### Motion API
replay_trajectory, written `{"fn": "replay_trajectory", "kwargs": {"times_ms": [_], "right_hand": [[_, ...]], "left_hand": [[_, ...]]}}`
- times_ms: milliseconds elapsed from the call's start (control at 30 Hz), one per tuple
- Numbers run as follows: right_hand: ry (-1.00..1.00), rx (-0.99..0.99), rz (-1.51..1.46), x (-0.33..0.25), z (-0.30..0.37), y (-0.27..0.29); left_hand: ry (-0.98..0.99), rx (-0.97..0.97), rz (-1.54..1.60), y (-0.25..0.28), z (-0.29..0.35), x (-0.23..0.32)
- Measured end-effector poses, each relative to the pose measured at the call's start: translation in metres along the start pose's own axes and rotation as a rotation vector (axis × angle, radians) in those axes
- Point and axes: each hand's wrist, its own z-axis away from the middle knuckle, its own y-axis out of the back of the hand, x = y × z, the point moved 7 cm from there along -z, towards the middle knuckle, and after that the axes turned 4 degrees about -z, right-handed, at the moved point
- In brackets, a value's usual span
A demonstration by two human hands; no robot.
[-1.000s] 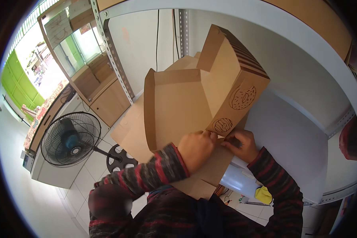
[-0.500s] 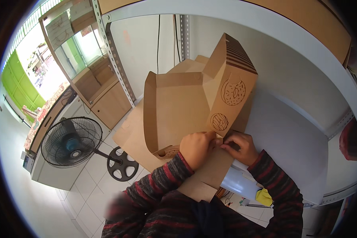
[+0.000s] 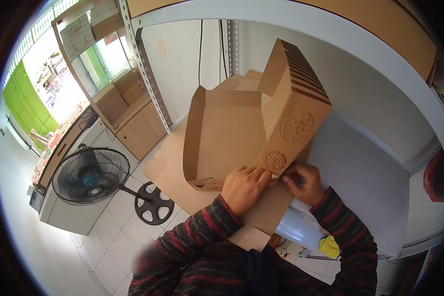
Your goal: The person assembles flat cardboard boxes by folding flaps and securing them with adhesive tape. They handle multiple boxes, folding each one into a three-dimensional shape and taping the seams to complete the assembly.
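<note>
Head view: where is the cardboard box (image 3: 227,133)?

Open on a flat cardboard sheet (image 3: 168,159), its doughnut-printed lid (image 3: 297,126) raised on the right.

And the hands?

Left hand (image 3: 245,189) rests at the box's near edge with fingers curled; right hand (image 3: 303,182) sits just beside, by the lid's lower corner, fingers bent toward the thumb.

Pinching something?

I can't tell; the fingertips are partly hidden.

Your head camera looks steeply down from above and behind your fingers (image 3: 260,174), facing forward over them. It sits close, with them a little right of and below the view's middle, while its fisheye width reaches a fan (image 3: 91,175) far to their left and bends a shelf beam (image 3: 330,25) above them.
</note>
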Motion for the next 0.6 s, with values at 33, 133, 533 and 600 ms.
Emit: {"fn": "replay_trajectory", "kwargs": {"times_ms": [33, 133, 533, 600], "right_hand": [[-0.019, 0.029, 0.025, 0.003, 0.000, 0.003], [-0.133, 0.294, -0.214, 0.020, 0.000, 0.017], [-0.198, 0.313, -0.312, 0.114, 0.025, 0.012], [-0.159, 0.220, -0.351, 0.065, 0.008, 0.016]], "left_hand": [[-0.028, 0.019, 0.018, 0.005, 0.002, 0.001], [-0.100, -0.015, 0.026, 0.025, 0.014, 0.005], [-0.151, 0.008, 0.034, 0.061, 0.034, 0.024], [-0.038, 0.027, 0.148, 0.061, 0.030, 0.010]]}}
